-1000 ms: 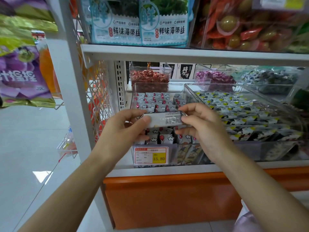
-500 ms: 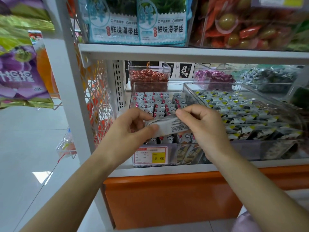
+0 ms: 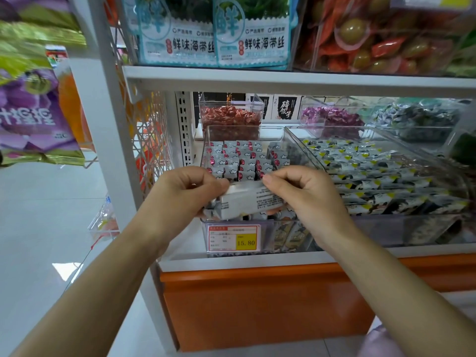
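A white shelf unit [image 3: 283, 79] is filling most of the view, standing on an orange base [image 3: 257, 305]. On its lower shelf a wide clear bin [image 3: 334, 128] is sitting to the right, holding rows of packets with yellow marks. Just beside it, to the left, a narrower clear bin [image 3: 244, 128] is holding small white packets with red spots, standing in rows.

In front of this narrower bin, above its front edge, the person's two hands are holding one long white packet [image 3: 247, 202]. It is lying roughly level, with its printed side facing the camera. The left hand [image 3: 180, 194] is gripping the packet's left end with curled fingers and the thumb on top. The right hand [image 3: 304, 197] is pinching the upper edge near the right end between thumb and forefinger.

Below the packet, a price tag [image 3: 233, 238] reading 15.80 is sitting on the bin's front wall.
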Demonstrator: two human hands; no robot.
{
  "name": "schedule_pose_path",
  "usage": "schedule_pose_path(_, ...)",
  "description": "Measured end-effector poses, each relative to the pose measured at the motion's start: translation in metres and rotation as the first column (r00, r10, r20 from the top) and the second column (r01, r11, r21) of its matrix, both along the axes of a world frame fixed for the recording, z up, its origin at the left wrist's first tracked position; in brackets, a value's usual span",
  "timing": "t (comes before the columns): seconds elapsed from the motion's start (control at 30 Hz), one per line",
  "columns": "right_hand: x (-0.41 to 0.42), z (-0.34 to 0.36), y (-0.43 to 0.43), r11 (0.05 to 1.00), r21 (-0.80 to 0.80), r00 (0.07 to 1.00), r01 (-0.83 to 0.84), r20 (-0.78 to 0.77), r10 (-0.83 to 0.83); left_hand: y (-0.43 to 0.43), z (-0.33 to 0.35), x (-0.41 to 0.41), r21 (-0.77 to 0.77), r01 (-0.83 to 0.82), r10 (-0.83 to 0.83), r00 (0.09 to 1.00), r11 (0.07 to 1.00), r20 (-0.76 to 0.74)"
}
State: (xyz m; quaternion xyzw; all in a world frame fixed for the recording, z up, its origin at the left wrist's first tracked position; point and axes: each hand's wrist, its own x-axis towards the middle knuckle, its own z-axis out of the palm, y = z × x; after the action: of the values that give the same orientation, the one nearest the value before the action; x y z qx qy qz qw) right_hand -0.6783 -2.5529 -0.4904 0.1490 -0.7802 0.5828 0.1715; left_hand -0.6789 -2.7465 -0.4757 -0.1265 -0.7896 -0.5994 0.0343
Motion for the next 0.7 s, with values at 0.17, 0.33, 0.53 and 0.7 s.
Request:
schedule_pose_path(0.17, 0.000, -0.001, 0.000, 0.996, 0.017, 0.996, 0.090, -0.027, -0.090, 0.001, 0.000, 0.003, -0.101, 0.042, -0.046, 0.998, 0.994, -0.034)
schedule_pose_path(0.33, -0.002, 0.005, 0.007, 0.985, -0.171, 0.979, -0.025, 0.193, 0.058, 0.002, -0.002, 0.002, -0.160, 0.037, -0.048, 0.997, 0.986, -0.065)
schedule_pose_path(0.53, -0.007, 0.003, 0.013, 0.957, -0.289, 0.954, -0.037, 0.275, 0.120, 0.007, -0.007, 0.000, -0.206, 0.013, -0.041, 0.990, 0.979, -0.133)
schedule_pose_path(0.7, -0.007, -0.001, 0.011, 0.916, -0.366, 0.954, -0.165, 0.176, 0.242, 0.008, -0.014, -0.008, -0.151, -0.170, 0.124, 0.954, 0.974, -0.273)
